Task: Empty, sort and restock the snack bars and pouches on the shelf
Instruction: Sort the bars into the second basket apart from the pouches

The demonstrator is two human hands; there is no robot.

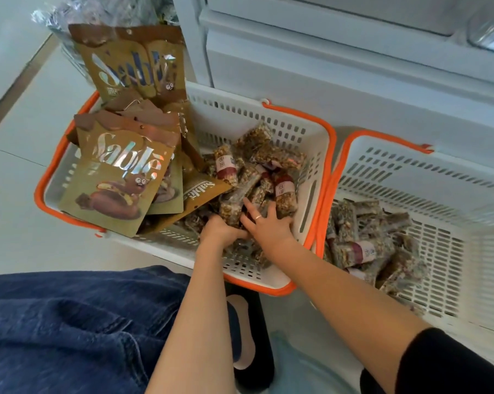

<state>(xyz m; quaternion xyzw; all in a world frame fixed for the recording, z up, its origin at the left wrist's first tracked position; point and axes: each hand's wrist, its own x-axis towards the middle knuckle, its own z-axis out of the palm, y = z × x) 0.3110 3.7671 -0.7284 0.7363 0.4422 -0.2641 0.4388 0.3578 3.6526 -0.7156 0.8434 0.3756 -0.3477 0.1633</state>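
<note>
While both hands (248,226) dig basket (311,155), bars (234,200) lie jumbled, axes mixed.

Left basket (282,120): white perforated plastic, smooth, orange plastic rim and handle. Right basket (439,177): same white slotted plastic, orange trim. Pouches (117,177): brown-gold film, mostly matt, lettering in shiny holographic foil. Snack bars (284,194): clear glossy crinkled wrap over rough grainy filling, paper-like band. Shelf (339,66): smooth white painted panel. Floor (18,155): pale smooth tile, slight sheen. Trousers (69,322): dark blue denim cloth. Sleeve (445,365): black matt cloth.
</note>
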